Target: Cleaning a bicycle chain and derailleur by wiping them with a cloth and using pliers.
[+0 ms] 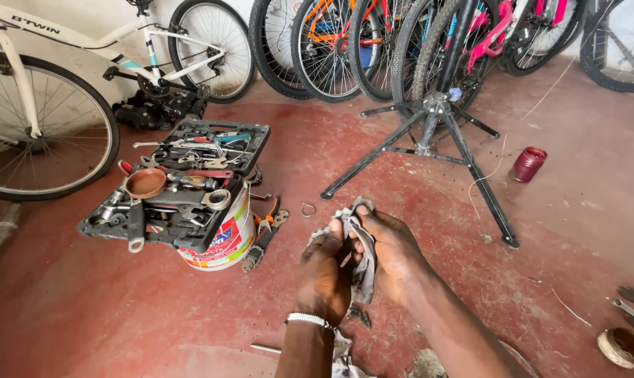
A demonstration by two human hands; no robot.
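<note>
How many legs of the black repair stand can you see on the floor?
4 legs of the black repair stand: one long toward the front left, one long toward the front right, two short ones at the back left and back right.

The red-painted concrete floor [401, 175] is scuffed and dusty. On it stands a white paint bucket [222, 245] with an open black tool case [184, 182] resting on top. Pliers [264, 234] lie just beside the bucket, with a small metal ring [308, 209] near them. A black tripod repair stand [429, 140] spreads its legs across the middle. A dark red jar [528, 164] sits to its right. At the far right edge lie wrenches [632, 304] and what may be a roll of tape [623, 346]. Bicycles [44, 105] stand along the wall.
</note>
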